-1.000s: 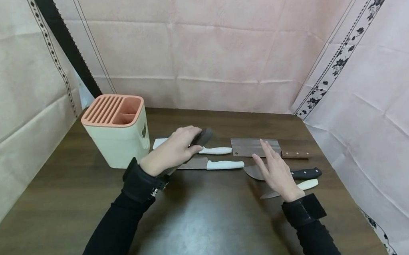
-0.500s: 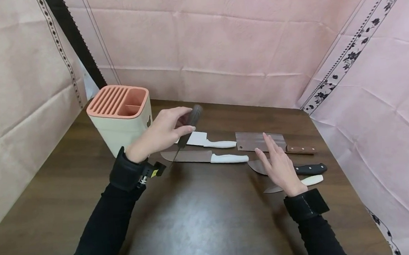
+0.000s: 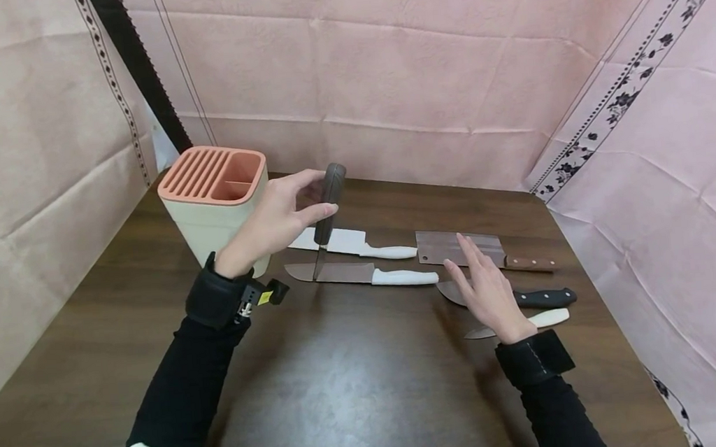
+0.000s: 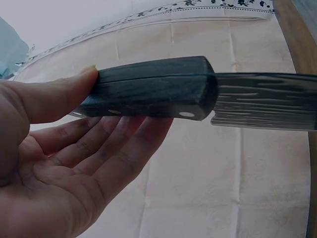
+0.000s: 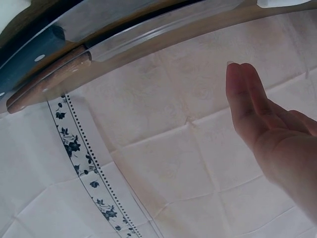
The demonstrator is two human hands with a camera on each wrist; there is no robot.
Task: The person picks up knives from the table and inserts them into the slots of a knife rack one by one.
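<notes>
In the head view my left hand (image 3: 269, 220) holds a knife by its dark handle (image 3: 329, 201) between thumb and fingers. The blade (image 4: 267, 101) points down, its tip overlapping the blade of a white-handled knife (image 3: 403, 277). A white cleaver (image 3: 343, 241) lies just behind. My right hand (image 3: 488, 296), fingers straight and slightly spread, is over a black-handled knife (image 3: 545, 298) and a small paring knife (image 3: 551, 318) with a pale handle, hiding parts of their blades. A wood-handled cleaver (image 3: 454, 244) lies beyond its fingertips.
A pale knife block (image 3: 206, 221) with an orange slotted top (image 3: 187, 181) stands at the back left, close to my left hand. Pink-white cloth (image 3: 397, 73) hangs behind and at both sides of the brown table (image 3: 357, 378). The table's front edge shows at lower left.
My left hand has raised the dark-handled knife from low over the table, turning it from slanted to nearly upright, blade down. My right hand has stayed in place. The head view has shifted slightly.
</notes>
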